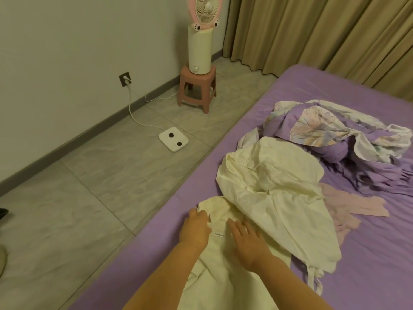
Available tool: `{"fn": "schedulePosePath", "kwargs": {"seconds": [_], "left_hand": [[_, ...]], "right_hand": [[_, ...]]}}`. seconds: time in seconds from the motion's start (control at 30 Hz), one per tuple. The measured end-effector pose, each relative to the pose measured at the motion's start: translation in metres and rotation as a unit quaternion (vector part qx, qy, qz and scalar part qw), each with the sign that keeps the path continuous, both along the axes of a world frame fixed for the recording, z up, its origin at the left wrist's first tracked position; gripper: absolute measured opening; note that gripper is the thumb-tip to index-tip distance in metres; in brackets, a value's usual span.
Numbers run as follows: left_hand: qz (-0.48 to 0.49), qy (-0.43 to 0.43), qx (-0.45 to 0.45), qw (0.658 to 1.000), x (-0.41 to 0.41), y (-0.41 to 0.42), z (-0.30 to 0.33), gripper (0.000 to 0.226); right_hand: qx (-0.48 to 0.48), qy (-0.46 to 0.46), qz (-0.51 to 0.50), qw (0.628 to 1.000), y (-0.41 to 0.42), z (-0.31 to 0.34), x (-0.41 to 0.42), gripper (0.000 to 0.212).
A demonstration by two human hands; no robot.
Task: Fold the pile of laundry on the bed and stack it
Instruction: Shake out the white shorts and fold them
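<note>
A cream garment lies rumpled across the purple bed, its collar end near the bed's left edge. My left hand rests on the collar edge with fingers curled around the fabric. My right hand lies flat on the cream cloth, fingers spread, just right of a small white label. Behind it lies a pale pink garment, partly under the cream one. A purple floral garment is heaped further back, with plain purple cloth beside it.
To the left of the bed is a tiled floor with a white scale and a white cable from a wall socket. A pink stool carries a white fan. Beige curtains hang behind the bed.
</note>
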State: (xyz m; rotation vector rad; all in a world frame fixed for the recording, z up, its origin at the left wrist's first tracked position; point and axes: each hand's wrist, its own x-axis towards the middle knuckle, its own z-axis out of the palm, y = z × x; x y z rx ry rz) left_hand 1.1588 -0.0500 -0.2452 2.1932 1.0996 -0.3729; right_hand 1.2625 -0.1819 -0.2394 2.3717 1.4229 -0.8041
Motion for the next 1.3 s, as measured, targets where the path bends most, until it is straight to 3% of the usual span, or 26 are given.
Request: {"fn": "schedulePosePath", "kwargs": {"seconds": [0.1,0.23,0.37,0.5,0.67,0.8,0.93,1.1,1.3], "left_hand": [[0.021,-0.105,-0.024,0.994,-0.021,-0.008,0.015,0.017],[0.033,-0.209,-0.085,0.974,-0.042,-0.027,0.063,0.008],[0.078,-0.29,-0.162,0.94,-0.045,-0.05,0.135,0.012],[0.093,-0.34,-0.207,0.913,-0.045,-0.087,0.218,0.01],[0.11,-0.41,-0.23,0.876,-0.056,-0.165,0.328,0.003],[0.099,-0.438,-0.259,0.855,-0.068,-0.243,0.402,0.029],[0.014,-0.464,-0.277,0.841,-0.08,-0.315,0.446,0.067],[0.058,-0.513,-0.218,0.828,-0.096,-0.383,0.481,0.021],[0.023,-0.514,-0.255,0.819,-0.109,-0.441,0.504,0.01]], "right_hand": [[0.027,-0.047,0.009,0.999,-0.015,0.005,-0.005,0.07],[0.146,0.057,-0.069,0.985,-0.041,0.036,-0.017,0.056],[0.318,0.156,-0.14,0.925,-0.063,0.109,-0.024,0.012],[0.395,0.21,-0.215,0.868,-0.105,0.194,-0.032,0.009],[0.493,0.191,-0.22,0.82,-0.178,0.29,-0.053,0.005],[0.56,0.134,-0.183,0.797,-0.245,0.36,-0.076,0.007],[0.608,0.092,-0.167,0.771,-0.308,0.412,-0.096,0.006],[0.621,0.089,-0.172,0.76,-0.382,0.456,-0.112,0.014],[0.62,0.158,-0.2,0.742,-0.455,0.5,-0.136,0.028]]}}
